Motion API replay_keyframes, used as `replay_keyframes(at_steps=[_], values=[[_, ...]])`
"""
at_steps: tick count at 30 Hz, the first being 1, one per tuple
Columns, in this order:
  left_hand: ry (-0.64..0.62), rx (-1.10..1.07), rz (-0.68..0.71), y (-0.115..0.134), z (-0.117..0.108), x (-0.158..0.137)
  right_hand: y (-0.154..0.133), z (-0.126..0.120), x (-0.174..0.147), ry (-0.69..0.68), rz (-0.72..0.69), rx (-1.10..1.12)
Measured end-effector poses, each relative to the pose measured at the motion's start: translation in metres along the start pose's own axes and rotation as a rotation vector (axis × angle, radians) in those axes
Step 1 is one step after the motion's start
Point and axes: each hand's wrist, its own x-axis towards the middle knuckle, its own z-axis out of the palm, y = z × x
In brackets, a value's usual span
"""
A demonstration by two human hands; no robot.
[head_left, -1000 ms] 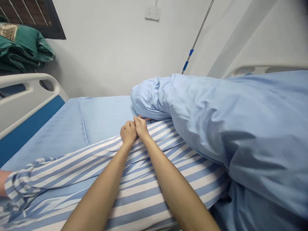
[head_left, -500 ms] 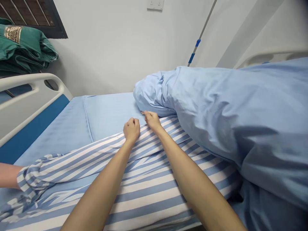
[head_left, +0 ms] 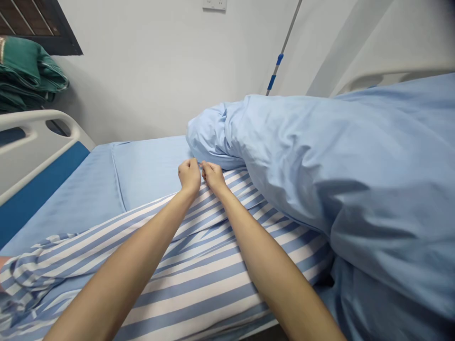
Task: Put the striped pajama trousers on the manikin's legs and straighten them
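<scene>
Two legs in blue-and-white striped trousers (head_left: 199,296) lie across the bed, one bare ankle (head_left: 4,272) showing at the left edge. My left hand (head_left: 189,175) is curled into a fist at the far edge of the upper trouser leg. Close beside it, on its right, my right hand (head_left: 213,176) is closed with thumb and fingers pinched. Whatever the fingers of either hand hold is hidden. Just beyond my right hand, the folded-back light blue quilt (head_left: 284,137) covers the body above the thighs.
The light blue bed sheet (head_left: 145,161) spreads behind the hands. A white and blue bed end board (head_left: 39,156) stands at left, with folded green cloth (head_left: 28,76) behind it. A metal pole (head_left: 284,42) stands against the white wall (head_left: 149,71).
My left hand has moved up and closer to my right hand, nearly touching it. The whole view has shifted, so the bed appears further left. The quilt looks the same.
</scene>
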Motion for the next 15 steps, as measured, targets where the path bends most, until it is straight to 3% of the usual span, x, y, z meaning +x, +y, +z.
replay_keyframes(at_steps=[4, 8, 11, 15], values=[[-0.023, 0.125, -0.016, -0.005, 0.019, -0.010, 0.002, -0.003, 0.004, 0.071, 0.000, 0.063], [-0.043, 0.249, 0.029, -0.015, 0.021, -0.019, 0.001, -0.003, 0.004, 0.113, -0.018, -0.011], [-0.059, 0.274, 0.041, -0.016, 0.018, -0.019, -0.011, -0.005, -0.001, 0.113, -0.071, -0.264], [-0.079, 0.320, 0.027, -0.011, 0.016, -0.020, -0.039, -0.012, -0.009, 0.156, -0.280, -0.676]])
